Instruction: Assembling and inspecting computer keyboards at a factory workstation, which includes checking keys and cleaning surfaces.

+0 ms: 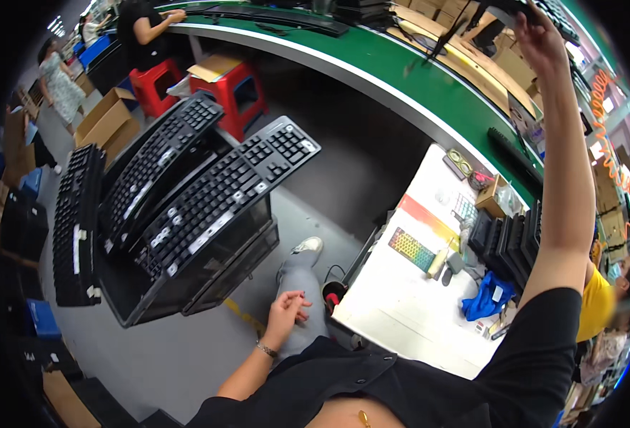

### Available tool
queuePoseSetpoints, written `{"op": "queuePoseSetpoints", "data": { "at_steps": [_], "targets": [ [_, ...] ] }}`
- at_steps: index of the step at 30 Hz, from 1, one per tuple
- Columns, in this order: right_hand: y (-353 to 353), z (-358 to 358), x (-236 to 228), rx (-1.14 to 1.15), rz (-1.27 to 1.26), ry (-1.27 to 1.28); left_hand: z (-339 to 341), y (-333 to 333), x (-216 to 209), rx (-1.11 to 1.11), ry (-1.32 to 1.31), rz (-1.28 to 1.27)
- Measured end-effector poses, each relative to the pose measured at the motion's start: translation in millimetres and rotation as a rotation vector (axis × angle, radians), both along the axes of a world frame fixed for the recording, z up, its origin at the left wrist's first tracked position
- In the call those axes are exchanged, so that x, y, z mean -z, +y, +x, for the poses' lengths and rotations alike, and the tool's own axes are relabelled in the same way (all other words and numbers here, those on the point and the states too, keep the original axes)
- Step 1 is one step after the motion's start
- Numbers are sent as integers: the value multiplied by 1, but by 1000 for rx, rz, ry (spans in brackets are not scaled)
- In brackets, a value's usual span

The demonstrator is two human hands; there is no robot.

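My right arm is stretched up to the far right, and my right hand (541, 44) is closed on the edge of a black keyboard (562, 23), partly cut off by the picture's rim. My left hand (288, 316) hangs above my leg with loosely curled fingers, a little apart, and nothing shows in them. To its left, black keyboards stick up out of a dark crate: one (236, 178) leans outward on the right, another (159, 160) lies behind it. A further stack of keyboards (76, 221) stands on the crate's left side.
A white table (393, 314) on the right bears a colourful small keyboard (411, 248), a blue cloth bundle (487, 296) and upright black keyboards (504, 239). Behind runs a green conveyor bench (372, 60). Red stools (229, 93), a cardboard box (108, 121) and other people are around.
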State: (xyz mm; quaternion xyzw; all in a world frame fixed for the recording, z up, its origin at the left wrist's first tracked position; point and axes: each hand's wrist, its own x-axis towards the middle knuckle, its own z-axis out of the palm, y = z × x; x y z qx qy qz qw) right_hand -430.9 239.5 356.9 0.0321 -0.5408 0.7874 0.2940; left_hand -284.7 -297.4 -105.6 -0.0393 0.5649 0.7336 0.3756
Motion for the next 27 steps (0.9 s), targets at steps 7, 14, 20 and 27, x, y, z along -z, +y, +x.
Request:
{"op": "queuePoseSetpoints", "data": {
  "at_steps": [7,14,20,27],
  "targets": [
    [52,-46,58,-15,108,92,11,20,49,-69,94,-223],
    [32,-55,192,269,-165,-74,4,34,32,-107,65,-349],
    [137,-51,268,490,-435,-216,1,43,26,-78,111,-459],
    [212,-14,290,745,-710,-268,0,52,28,-20,198,-508]
  ]
}}
